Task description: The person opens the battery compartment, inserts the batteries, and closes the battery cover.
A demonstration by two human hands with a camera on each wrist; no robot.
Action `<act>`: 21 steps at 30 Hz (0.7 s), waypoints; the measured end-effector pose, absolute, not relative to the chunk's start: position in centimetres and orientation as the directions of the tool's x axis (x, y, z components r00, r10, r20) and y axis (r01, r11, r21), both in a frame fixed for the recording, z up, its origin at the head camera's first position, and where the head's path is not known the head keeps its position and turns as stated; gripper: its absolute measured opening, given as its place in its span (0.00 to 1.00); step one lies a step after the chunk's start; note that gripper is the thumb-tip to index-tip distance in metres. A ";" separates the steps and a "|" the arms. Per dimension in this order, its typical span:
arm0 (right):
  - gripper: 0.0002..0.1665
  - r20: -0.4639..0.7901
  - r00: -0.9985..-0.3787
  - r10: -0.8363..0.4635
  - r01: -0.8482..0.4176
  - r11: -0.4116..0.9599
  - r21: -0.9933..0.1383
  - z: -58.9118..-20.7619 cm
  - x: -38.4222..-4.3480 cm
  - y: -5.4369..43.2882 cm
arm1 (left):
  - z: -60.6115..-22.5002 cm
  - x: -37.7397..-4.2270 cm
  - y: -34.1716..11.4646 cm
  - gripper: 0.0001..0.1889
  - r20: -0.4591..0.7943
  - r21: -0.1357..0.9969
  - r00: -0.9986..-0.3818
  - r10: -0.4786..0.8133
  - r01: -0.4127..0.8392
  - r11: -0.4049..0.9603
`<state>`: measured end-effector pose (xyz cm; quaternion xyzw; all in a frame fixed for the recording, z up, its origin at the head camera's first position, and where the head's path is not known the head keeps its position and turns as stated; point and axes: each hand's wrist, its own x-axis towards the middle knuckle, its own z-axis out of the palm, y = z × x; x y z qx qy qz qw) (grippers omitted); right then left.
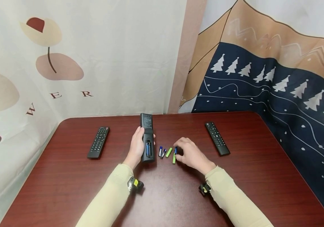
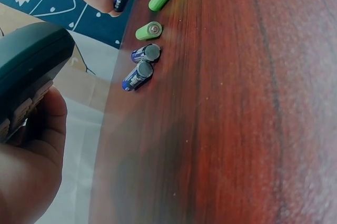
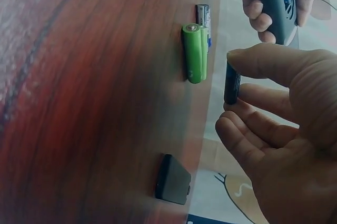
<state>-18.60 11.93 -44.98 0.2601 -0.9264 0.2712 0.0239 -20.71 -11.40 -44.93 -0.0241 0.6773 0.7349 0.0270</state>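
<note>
A black remote control (image 1: pixel 147 134) is gripped upright in my left hand (image 1: pixel 136 146), its back turned toward me. The battery compartment is uncovered, and a blue battery (image 1: pixel 148 148) shows inside it; whether a second lies there I cannot tell. My right hand (image 1: pixel 192 154) pinches a dark blue battery (image 3: pixel 231 84) between thumb and fingers, above the table. Just left of that hand lie two green batteries (image 1: pixel 168 152) and two blue-and-silver batteries (image 1: pixel 160 151), between the two hands. In the left wrist view the remote's button side faces my curled fingers (image 2: pixel 52 110).
Two more black remotes lie buttons up on the reddish-brown table (image 1: pixel 167 195): one remote (image 1: pixel 99 142) at the left, another remote (image 1: pixel 217 138) at the right. Patterned curtains (image 1: pixel 122 56) hang along the table's far edge and right side.
</note>
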 end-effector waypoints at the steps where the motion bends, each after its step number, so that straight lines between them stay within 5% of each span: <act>1: 0.19 0.187 -0.864 -0.468 -0.495 0.717 -0.492 -44.9 -18.6 11.9 | -44.9 -20.7 -11.4 0.26 -0.074 0.994 -0.997 0.012 -0.075 -0.082; 21: 0.19 0.294 -0.831 -0.472 -0.554 0.662 -0.505 -44.7 -18.2 11.1 | -44.9 -20.7 -11.4 0.26 -0.082 0.992 -0.997 0.015 -0.083 -0.092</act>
